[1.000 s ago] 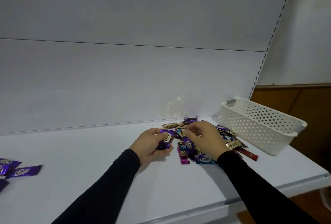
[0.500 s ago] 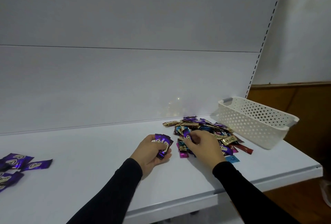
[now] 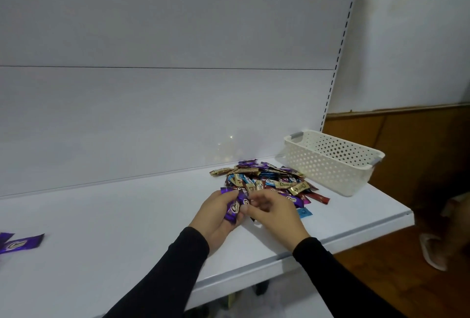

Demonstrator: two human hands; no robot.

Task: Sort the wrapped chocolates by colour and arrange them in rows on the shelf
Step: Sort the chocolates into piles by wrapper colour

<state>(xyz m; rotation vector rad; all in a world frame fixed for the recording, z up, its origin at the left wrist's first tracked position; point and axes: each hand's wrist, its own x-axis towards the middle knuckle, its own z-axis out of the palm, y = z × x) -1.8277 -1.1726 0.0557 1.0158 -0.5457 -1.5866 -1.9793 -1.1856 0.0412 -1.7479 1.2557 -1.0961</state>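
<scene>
Left hand [image 3: 217, 212] grips a bunch of purple chocolates [image 3: 235, 207]. Right hand [image 3: 273, 212], fingers curled, touches the bunch; its own hold cannot be told. Mixed pile [image 3: 269, 183] on shelf [image 3: 127, 216] at 12 o'clock from hands; basket [image 3: 330, 162] at 2 o'clock

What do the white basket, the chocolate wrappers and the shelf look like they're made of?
White basket: moulded plastic, matte, with punched round holes. Wrappers, like the purple chocolates in the left hand: glossy film, likely metallised; they glint and crinkle. Shelf: smooth white, probably painted metal.
</scene>
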